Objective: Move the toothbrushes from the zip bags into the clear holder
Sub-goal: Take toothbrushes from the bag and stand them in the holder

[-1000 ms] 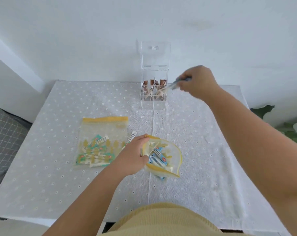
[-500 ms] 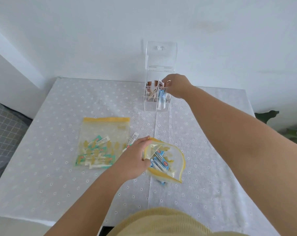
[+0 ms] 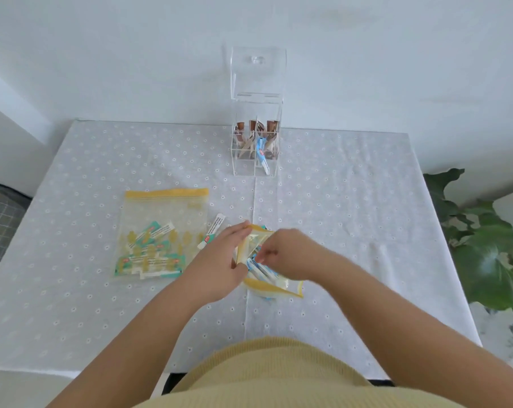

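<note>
Nearest you, your left hand (image 3: 220, 265) pinches the yellow rim of the open zip bag (image 3: 271, 285), holding its mouth apart. Your right hand (image 3: 290, 254) is curled inside it, fingertips closed on a blue toothbrush packet (image 3: 259, 267). Left of these, a second zip bag (image 3: 161, 231) lies flat on the counter (image 3: 352, 216), sealed, packets inside. Farthest back, the clear holder (image 3: 256, 128) stands lid-up, one blue toothbrush (image 3: 261, 154) in its front right compartment.
</note>
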`<control>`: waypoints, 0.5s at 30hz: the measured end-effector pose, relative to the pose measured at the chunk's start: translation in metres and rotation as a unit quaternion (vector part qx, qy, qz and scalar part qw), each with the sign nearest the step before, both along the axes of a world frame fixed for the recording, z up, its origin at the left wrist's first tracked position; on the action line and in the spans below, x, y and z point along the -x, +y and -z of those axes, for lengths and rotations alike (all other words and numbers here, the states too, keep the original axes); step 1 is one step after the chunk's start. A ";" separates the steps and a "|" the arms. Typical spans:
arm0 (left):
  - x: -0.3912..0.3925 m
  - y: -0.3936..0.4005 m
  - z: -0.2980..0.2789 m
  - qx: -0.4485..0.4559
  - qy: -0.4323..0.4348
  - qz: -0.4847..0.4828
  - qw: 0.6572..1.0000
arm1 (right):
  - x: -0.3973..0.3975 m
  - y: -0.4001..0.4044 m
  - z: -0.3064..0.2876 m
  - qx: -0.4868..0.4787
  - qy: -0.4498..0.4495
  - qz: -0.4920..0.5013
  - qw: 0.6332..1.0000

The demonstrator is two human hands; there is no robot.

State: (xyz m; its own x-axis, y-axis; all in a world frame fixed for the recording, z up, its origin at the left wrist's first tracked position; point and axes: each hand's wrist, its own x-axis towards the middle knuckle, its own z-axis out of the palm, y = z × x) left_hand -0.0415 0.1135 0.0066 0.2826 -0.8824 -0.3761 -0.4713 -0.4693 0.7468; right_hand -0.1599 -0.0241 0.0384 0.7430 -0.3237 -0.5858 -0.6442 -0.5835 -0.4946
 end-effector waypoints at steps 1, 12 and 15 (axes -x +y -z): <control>0.002 0.000 0.000 0.002 -0.005 0.004 1.000 | 0.000 0.008 0.016 0.035 0.043 -0.030 0.998; 0.020 0.005 0.004 -0.015 -0.028 0.044 0.999 | 0.008 0.025 0.086 0.085 0.087 0.070 0.990; 0.019 0.005 0.006 -0.025 -0.027 0.033 0.999 | 0.005 0.029 0.090 0.065 0.074 0.092 0.991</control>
